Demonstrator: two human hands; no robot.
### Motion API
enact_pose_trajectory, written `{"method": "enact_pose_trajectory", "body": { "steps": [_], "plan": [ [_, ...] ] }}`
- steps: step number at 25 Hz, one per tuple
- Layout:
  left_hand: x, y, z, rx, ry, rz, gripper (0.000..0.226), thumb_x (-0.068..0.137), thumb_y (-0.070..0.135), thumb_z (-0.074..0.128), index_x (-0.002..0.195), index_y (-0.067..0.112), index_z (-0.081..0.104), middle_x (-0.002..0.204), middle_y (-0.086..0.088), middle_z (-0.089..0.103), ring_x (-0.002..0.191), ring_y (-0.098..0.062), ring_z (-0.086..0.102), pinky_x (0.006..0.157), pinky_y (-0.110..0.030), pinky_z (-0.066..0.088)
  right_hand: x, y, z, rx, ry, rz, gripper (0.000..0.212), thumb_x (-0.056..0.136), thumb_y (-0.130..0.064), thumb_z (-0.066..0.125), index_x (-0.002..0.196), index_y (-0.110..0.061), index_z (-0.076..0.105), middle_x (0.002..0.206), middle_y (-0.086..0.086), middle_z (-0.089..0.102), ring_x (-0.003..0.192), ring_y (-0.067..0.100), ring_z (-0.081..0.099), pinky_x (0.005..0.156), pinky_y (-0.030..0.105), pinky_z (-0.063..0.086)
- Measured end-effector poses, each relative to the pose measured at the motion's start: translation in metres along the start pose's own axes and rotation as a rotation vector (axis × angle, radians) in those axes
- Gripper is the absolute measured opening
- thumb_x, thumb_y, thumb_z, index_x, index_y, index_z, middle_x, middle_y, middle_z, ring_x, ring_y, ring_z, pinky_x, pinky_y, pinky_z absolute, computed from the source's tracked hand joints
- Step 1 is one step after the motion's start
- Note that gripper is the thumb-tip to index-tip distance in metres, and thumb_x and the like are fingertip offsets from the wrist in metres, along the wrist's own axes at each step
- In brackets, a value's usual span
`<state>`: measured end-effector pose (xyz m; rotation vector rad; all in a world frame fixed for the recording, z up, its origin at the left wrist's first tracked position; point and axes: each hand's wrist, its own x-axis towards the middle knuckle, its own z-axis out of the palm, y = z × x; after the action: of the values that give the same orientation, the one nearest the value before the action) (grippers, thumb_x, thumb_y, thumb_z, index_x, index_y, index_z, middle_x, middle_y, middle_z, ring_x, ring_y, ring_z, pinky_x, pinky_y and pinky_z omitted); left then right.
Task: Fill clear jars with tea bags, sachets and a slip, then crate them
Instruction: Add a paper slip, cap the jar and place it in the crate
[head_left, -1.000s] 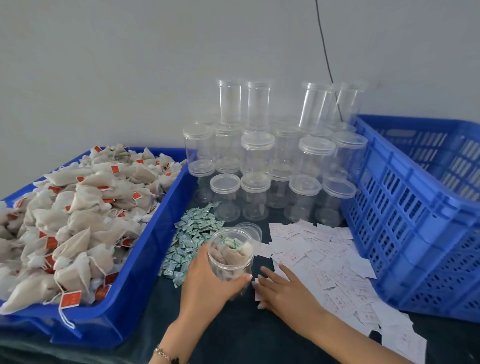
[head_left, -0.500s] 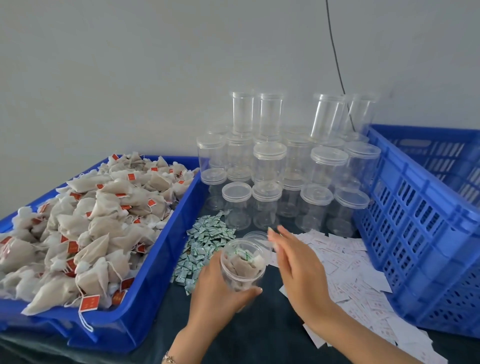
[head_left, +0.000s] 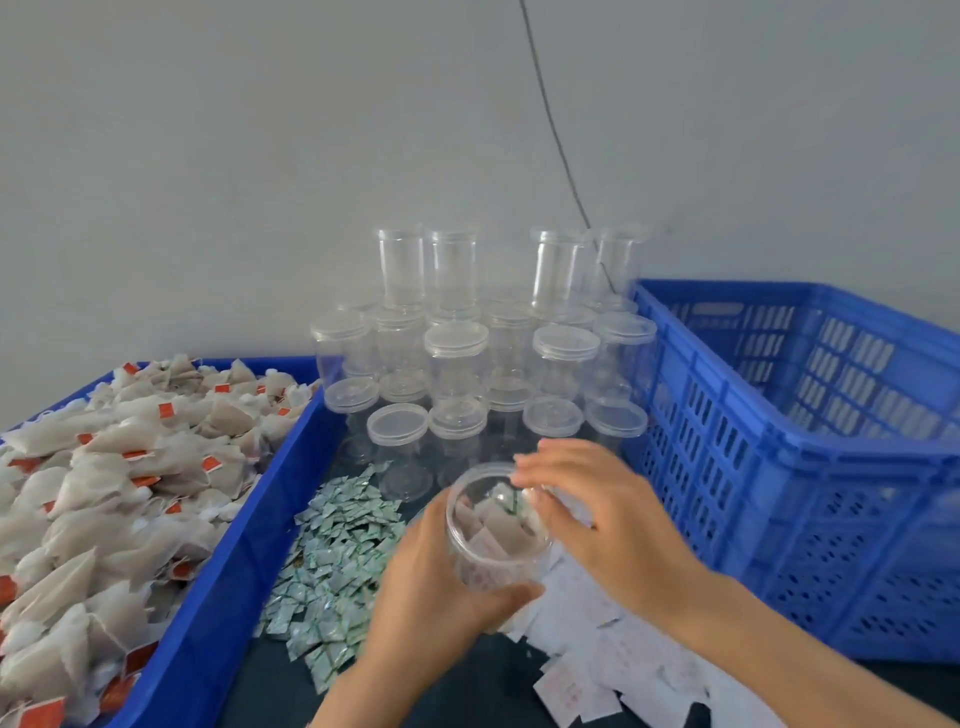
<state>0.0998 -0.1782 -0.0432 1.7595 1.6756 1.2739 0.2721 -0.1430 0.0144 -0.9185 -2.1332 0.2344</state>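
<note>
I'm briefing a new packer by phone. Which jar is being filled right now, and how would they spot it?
Start at the tall blue crate on the right; left of it lie white slips. Above these, the left hand grips one jar while the right hand is at its rim. Unlike the lidded empty jars stacked behind, it is open and holds tea bags.

Before you, item one: a plain pale grey wall (head_left: 234, 156) closing off the far edge of the bench. Item two: a thin dark cable (head_left: 551, 130) that hangs against that wall, entering at the top of your view and slanting down to the right toward the bench's far edge. Item three: the bench (head_left: 467, 691) itself, its top dark and matte. Item four: a shallow blue plastic tray (head_left: 223, 571) along the bench's left edge, its long wall running toward the near edge.
</note>
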Motion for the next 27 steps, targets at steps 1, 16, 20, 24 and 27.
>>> {"method": "enact_pose_trajectory", "body": {
  "steps": [1, 16, 20, 24, 27],
  "plan": [
    [0.009, 0.019, 0.000, -0.027, 0.005, 0.049, 0.083, 0.039, 0.062, 0.079, 0.112, 0.062, 0.039, 0.107, 0.029, 0.054, 0.098, 0.013, 0.053, 0.077, -0.018, 0.051, 0.003, -0.001, -0.024, -0.024, 0.061, 0.043, 0.020, 0.091, -0.026, 0.061, 0.108, -0.024, 0.070, 0.118, -0.018, 0.060, 0.111, -0.006, 0.052, 0.096, 0.016, 0.041],
    [0.230, 0.247, 0.128, 0.637, -0.320, 0.671, 0.063, 0.065, 0.074, 0.066, 0.099, 0.021, 0.060, 0.104, 0.000, 0.049, 0.099, -0.023, 0.050, 0.073, -0.034, 0.042, 0.130, 0.117, -0.262, -0.824, -0.196, 0.707, 0.021, 0.079, -0.017, 0.062, 0.060, -0.011, 0.061, 0.066, 0.003, 0.067, 0.058, 0.018, 0.059, 0.048, 0.020, 0.041],
    [0.264, 0.214, 0.193, 1.087, -0.493, 0.878, 0.057, 0.072, 0.074, 0.058, 0.096, 0.022, 0.070, 0.119, 0.002, 0.051, 0.119, -0.021, 0.038, 0.098, -0.041, 0.031, 0.131, 0.195, -0.205, -0.841, -0.576, 0.918, 0.056, 0.088, -0.014, 0.050, 0.032, -0.015, 0.049, 0.027, -0.007, 0.045, 0.024, 0.001, 0.041, 0.036, 0.015, 0.031],
    [0.299, 0.198, 0.247, 1.357, -0.999, 0.395, 0.039, 0.086, 0.059, 0.060, 0.077, 0.021, 0.061, 0.096, 0.004, 0.067, 0.097, -0.021, 0.058, 0.092, -0.036, 0.047, 0.138, 0.272, -0.147, -0.531, -0.763, 1.132, 0.041, 0.094, -0.015, 0.054, 0.055, -0.016, 0.063, 0.044, -0.007, 0.061, 0.057, -0.003, 0.063, 0.067, 0.016, 0.047],
    [0.318, 0.201, 0.261, 1.438, -0.927, 0.496, 0.037, 0.091, 0.039, 0.059, 0.062, 0.017, 0.054, 0.052, 0.005, 0.061, 0.063, -0.014, 0.059, 0.045, -0.019, 0.043, 0.146, 0.295, -0.121, -0.337, -0.784, 1.079, 0.030, 0.100, -0.015, 0.047, 0.124, -0.002, 0.058, 0.109, 0.002, 0.068, 0.111, 0.015, 0.060, 0.097, 0.022, 0.044]
  ]
}}
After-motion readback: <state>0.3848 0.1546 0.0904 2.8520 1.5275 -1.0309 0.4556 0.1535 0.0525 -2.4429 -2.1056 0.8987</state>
